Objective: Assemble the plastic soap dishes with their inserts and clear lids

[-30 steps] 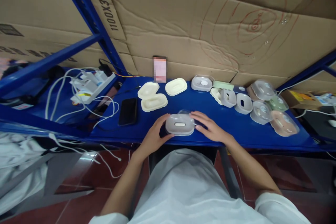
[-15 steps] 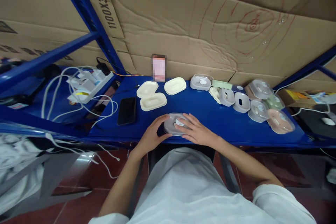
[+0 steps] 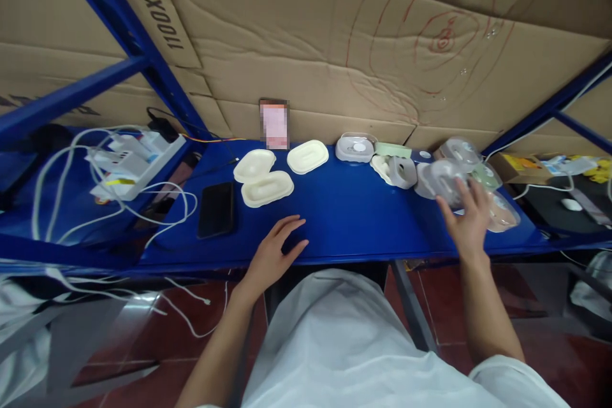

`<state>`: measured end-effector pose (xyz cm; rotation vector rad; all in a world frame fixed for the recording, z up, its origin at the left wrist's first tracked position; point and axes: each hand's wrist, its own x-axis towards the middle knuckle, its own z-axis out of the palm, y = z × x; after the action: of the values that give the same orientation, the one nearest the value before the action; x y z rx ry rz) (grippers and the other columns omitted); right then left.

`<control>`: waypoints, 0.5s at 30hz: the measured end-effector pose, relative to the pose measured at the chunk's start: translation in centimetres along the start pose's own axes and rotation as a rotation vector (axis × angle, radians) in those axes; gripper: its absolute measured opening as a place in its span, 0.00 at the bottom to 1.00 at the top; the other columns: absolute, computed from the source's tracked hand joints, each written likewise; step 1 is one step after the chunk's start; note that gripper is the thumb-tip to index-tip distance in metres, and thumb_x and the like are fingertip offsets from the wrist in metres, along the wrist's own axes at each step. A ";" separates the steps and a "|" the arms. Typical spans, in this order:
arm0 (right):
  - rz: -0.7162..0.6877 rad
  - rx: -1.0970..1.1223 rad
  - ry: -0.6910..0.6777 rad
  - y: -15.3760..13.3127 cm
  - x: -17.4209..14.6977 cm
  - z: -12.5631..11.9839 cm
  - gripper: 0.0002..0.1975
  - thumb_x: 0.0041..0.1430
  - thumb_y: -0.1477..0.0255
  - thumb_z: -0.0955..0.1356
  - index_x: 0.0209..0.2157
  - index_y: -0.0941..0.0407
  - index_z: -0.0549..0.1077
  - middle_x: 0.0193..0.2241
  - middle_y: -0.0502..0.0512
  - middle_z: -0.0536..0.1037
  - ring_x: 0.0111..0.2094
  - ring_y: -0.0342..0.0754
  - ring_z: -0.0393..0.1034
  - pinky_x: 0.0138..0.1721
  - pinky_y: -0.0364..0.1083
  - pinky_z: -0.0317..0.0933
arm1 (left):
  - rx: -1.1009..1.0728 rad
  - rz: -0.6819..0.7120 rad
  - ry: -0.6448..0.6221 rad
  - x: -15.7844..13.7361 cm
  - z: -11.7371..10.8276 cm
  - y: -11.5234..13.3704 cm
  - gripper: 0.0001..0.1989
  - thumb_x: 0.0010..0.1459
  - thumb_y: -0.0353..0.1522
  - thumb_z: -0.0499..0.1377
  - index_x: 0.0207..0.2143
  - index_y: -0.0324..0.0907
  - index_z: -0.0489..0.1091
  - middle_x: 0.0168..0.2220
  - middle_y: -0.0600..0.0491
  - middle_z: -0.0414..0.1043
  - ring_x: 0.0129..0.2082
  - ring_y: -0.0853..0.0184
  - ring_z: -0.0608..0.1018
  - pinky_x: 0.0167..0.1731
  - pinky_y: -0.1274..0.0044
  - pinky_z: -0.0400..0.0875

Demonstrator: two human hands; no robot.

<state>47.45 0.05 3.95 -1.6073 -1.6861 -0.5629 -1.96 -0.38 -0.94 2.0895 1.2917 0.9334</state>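
Note:
My right hand [image 3: 466, 217] is at the right side of the table, its fingers on a grey plastic box with a clear lid [image 3: 444, 180], which looks a little blurred. This box overlaps other boxes in the cluster there, including a grey tray [image 3: 424, 180] and a pinkish box [image 3: 505, 211]. My left hand [image 3: 276, 253] rests near the table's front edge with fingers apart and nothing in them. Beyond it lie two cream moulded shells [image 3: 268, 189] [image 3: 255, 166] and a cream oval lid [image 3: 308, 157].
A black phone [image 3: 216, 210] lies left of my left hand. A power strip [image 3: 136, 166] with white cables sits further left. An upright screen [image 3: 275, 124] leans on the cardboard wall [image 3: 296, 44]. Another lidded grey box [image 3: 354, 148] and an upright grey tray [image 3: 403, 172] stand at the back.
The lidded grey box between my hands has gone from the table's front middle to the cluster at the right, with my right hand. My left hand has stayed, now empty. The view has shifted slightly.

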 end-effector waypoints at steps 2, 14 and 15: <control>0.173 -0.227 0.056 4.5 0.0 0.2 0.39 0.67 0.44 0.67 0.65 0.60 0.75 0.64 0.78 0.71 0.65 0.70 0.61 0.67 0.66 0.56 | 0.011 -0.003 -0.002 0.0 0.1 -0.1 0.19 0.73 0.44 0.59 0.62 0.52 0.72 0.66 0.49 0.72 0.64 0.57 0.77 0.66 0.60 0.74; 0.296 -0.388 0.056 5.6 1.1 4.3 0.41 0.71 0.47 0.63 0.73 0.61 0.62 0.72 0.82 0.60 0.72 0.78 0.50 0.64 0.79 0.45 | 0.033 -0.009 -0.002 -0.1 0.4 -0.1 0.16 0.75 0.43 0.58 0.60 0.52 0.74 0.65 0.50 0.72 0.62 0.58 0.79 0.65 0.61 0.75; 0.233 -0.361 0.018 4.2 1.3 4.5 0.37 0.73 0.50 0.62 0.72 0.60 0.63 0.71 0.80 0.62 0.72 0.75 0.52 0.65 0.77 0.46 | 0.036 -0.011 -0.003 -0.1 0.5 -0.1 0.16 0.75 0.43 0.58 0.60 0.52 0.74 0.65 0.50 0.72 0.62 0.59 0.79 0.65 0.62 0.75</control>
<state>50.70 4.74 1.36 -2.0143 -1.4130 -0.7913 -1.69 -0.46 -1.36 2.1084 1.3269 0.9087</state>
